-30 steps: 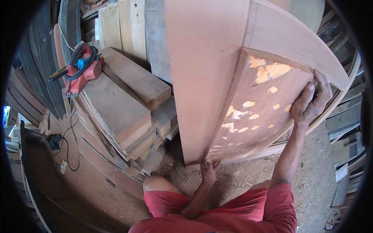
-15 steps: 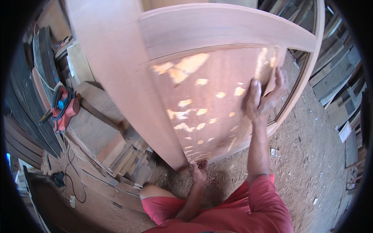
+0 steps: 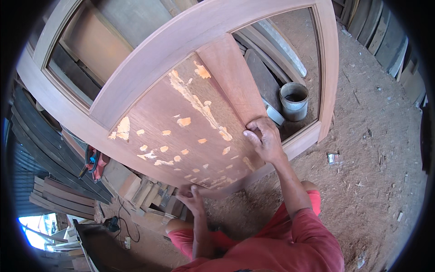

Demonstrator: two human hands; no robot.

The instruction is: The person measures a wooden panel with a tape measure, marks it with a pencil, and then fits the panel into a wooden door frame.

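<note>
Wooden door point(image 3: 156, 106), lengthwise toward upper-left.

Right hand point(image 3: 264, 138) contacts the stile point(image 3: 233, 75) beside the patched panel point(image 3: 158, 111). Left hand point(image 3: 192, 200) is at the wooden frame's point(image 3: 149, 68) lower edge. A bucket point(image 3: 295, 110) stands behind the frame.

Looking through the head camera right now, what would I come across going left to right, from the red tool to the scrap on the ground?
Red power tool → left hand → right hand → bucket → small shiny scrap.
</note>
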